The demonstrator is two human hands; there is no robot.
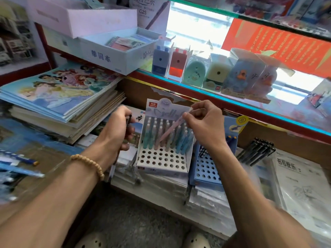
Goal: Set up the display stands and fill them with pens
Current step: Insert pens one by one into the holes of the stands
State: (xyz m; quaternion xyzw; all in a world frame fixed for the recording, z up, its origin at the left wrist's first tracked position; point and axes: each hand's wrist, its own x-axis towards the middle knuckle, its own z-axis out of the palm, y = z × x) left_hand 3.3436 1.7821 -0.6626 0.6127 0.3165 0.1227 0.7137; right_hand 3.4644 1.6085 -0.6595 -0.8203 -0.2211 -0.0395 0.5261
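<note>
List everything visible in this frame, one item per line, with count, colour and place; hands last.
white display stand: one, white, centre; back rows hold pastel pens, front holes empty
blue display stand: one, blue, right of the white one, holes mostly empty
pink pen: one, tilted over the white stand
black pens: a loose bundle, far right
notebook stack: one pile, illustrated covers, left
pencil sharpeners: a row, mixed colours, glass counter
left hand: grips a dark pen, beaded bracelet on wrist
right hand: fingers pinch the pink pen
</note>
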